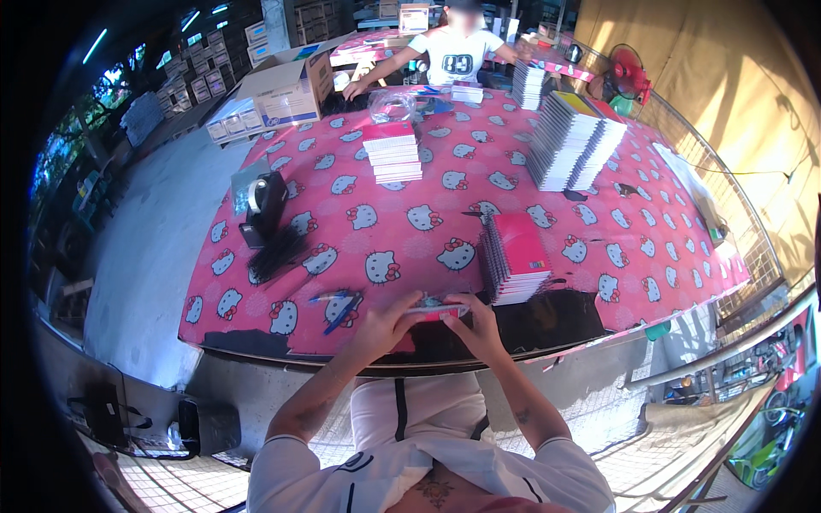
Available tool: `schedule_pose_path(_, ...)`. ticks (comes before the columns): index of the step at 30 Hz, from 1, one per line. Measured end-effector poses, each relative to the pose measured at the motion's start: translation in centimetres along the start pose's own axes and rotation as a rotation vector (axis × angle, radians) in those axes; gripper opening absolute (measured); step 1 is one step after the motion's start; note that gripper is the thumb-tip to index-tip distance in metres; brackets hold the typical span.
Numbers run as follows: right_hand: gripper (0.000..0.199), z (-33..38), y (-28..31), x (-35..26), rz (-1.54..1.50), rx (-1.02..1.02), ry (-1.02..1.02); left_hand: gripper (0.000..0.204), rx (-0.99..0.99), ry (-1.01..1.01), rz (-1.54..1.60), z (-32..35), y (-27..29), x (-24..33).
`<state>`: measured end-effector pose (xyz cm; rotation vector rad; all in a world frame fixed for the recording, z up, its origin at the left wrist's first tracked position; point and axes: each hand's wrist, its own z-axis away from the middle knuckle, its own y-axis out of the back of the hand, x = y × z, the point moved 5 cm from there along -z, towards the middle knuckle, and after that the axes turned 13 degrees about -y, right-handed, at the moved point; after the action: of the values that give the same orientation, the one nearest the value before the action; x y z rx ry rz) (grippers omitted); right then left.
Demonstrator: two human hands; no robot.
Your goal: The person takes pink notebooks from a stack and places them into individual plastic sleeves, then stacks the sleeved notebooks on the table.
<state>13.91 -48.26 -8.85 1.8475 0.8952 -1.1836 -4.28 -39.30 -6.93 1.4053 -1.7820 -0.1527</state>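
Both my hands are at the near edge of the pink table, closed on the two ends of a small notebook point(442, 309). It appears almost edge-on, with a strip of pink cover showing under a pale edge. My left hand point(392, 321) grips its left end, and my right hand point(480, 327) has the right end. Just right of and beyond my right hand stands a stack of red-covered spiral notebooks point(518, 256). Blue pens point(340, 309) lie to the left of my left hand. The fingers partly hide the held notebook.
A black tape-dispenser-like object point(267, 203) and a bundle of thin black strands point(279, 253) lie left. Farther off are a red notebook stack point(393, 152), taller notebook stacks point(564, 141) and a cardboard box point(291, 90). A person point(462, 56) sits across the table; a red fan point(629, 73) stands right.
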Motion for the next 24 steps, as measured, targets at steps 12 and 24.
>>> schedule_pose_path(12, 0.057, -0.5, -3.1, 3.6, -0.414, -0.113, -0.207, 0.051, 0.136, 0.166, 0.007, 0.6, -1.1, -1.4)
schedule_pose_path(24, 0.021, -0.3, -1.1, 5.2, -0.215, -0.105, -0.381, 0.039, 0.195, 0.186, -0.155, 0.3, 3.3, -1.9)
